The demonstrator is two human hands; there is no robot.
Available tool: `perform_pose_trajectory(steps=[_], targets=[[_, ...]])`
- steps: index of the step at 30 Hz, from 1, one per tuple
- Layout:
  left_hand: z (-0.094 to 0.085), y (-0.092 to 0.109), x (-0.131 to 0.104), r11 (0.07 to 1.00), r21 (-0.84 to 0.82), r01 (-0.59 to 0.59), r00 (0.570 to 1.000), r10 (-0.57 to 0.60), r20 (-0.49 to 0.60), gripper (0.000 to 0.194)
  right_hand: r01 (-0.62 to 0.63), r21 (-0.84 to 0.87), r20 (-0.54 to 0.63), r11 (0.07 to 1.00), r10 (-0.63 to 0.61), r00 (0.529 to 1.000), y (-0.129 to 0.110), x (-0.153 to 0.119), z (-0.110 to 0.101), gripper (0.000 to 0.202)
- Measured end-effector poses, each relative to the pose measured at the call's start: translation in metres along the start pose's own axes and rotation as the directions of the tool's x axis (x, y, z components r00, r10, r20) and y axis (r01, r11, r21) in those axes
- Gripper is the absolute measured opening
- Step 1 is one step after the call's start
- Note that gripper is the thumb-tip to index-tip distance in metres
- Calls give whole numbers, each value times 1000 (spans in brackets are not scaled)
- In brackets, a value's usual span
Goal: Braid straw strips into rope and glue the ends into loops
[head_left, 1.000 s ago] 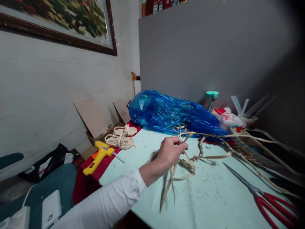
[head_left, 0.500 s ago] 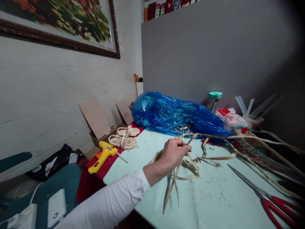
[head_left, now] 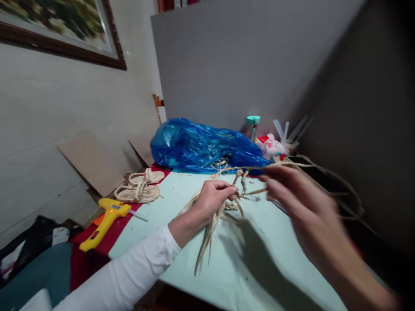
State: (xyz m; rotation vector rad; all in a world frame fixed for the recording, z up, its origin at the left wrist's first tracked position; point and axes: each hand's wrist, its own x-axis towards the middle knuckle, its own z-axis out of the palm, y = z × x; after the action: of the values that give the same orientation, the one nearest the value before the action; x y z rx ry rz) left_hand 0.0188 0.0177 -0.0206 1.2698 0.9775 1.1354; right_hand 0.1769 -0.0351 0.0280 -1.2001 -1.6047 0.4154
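Hands: two, a left hand (head_left: 212,199) and a right hand (head_left: 300,198).
Cord coils: two loops of pale braided cord (head_left: 138,193), bound together, at the counter's far left.
Glue gun: one, yellow (head_left: 104,224), on the red cloth (head_left: 123,226) at the left, a clear stick (head_left: 138,215) jutting from it.
Boards: two, leaning at the left, one near (head_left: 92,164), one farther.
Bag: one, blue plastic (head_left: 207,147), crumpled across the far side.
Jar: one, with a green lid (head_left: 253,119), behind the bag's right end.
Left hand grip: closed, thumb and forefinger pinching the fibre strands.
Right hand grip: fingers partly curled, blurred, just beside the far cord; whether they grip anything, I cannot tell.
Fibre strands (head_left: 202,254): straw-coloured, flat, frayed, loosely bunched; several tails hang toward the near side, the rest sprawls right.
Strands' place: above the middle of the pale green counter (head_left: 233,280).
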Motion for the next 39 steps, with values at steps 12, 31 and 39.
perform_pose_trajectory(steps=[12,31,39], targets=[[18,7,-3,977,213,-9,985,-28,171,21,-333,388,182,859,283,942,74,29,36,35],[7,-1,-4,999,33,35,999,-36,19,13,-371,261,466,891,221,857,55,2,38,27],[6,5,-5,995,-68,69,997,-67,39,17,-300,295,450,907,145,881,55,0,38,20]])
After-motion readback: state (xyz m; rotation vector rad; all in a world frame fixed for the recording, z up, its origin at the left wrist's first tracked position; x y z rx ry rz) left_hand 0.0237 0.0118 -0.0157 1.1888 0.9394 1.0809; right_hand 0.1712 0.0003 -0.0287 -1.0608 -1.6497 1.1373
